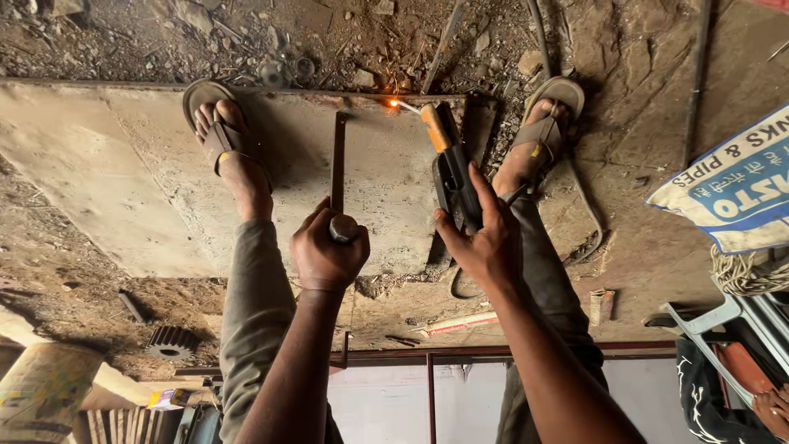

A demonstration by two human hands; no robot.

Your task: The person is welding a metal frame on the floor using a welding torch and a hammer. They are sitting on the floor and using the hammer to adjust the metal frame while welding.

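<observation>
Left hand point(329, 256) clenched around steel bar point(338, 164), bar running straight away from grip; right hand point(481, 238) grips electrode holder point(452, 177), glowing rod tip point(396, 104) just beside bar's far end.

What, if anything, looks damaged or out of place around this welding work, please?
Loose rubble and scrap litter the dirt beside the metal sheet, a stray gear among them. The person wears open sandals close to the glowing weld.

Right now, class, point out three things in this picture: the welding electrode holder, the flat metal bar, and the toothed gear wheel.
welding electrode holder point(454, 182): head view, on its dark body above the right hand.
flat metal bar point(339, 160): head view, mid-length, above the left hand.
toothed gear wheel point(171, 342): head view, on its toothed face, lower left.
</observation>
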